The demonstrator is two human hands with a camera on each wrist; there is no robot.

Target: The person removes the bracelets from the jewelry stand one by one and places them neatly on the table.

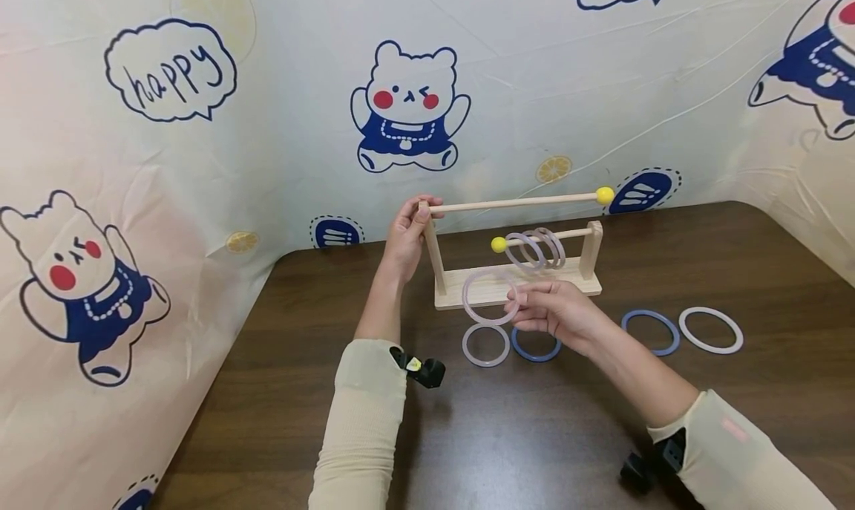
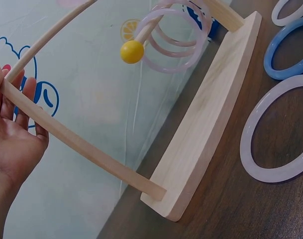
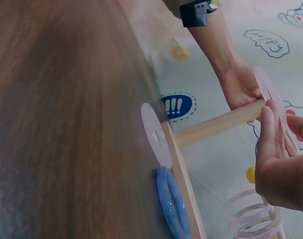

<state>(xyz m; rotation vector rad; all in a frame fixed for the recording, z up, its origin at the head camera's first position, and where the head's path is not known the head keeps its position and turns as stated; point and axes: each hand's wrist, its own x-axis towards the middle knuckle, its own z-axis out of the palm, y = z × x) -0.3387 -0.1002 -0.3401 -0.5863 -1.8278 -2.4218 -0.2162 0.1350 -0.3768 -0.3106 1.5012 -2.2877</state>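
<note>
A wooden ring stand [image 1: 449, 289] has two upright posts of different height, each with a horizontal rod. My left hand [image 1: 403, 241] grips the top of the taller left post [image 1: 436, 252], where the long upper rod [image 1: 521, 203] starts. That rod ends in a yellow ball [image 1: 604, 195] and carries no ring. Several pale translucent rings [image 1: 559, 252] hang on the shorter lower rod, which has its own yellow ball [image 1: 499, 245]. In front of the stand, my right hand [image 1: 561, 313] pinches a pale pink ring [image 1: 465, 296] at its right edge, thumb and fingers together.
On the dark wooden table [image 1: 300, 391], a pale ring [image 1: 465, 354] and a blue ring [image 1: 536, 359] lie before the stand. Farther right lie another blue ring [image 1: 677, 339] and a white ring [image 1: 739, 341]. A printed cloth [image 1: 287, 124] hangs behind the table.
</note>
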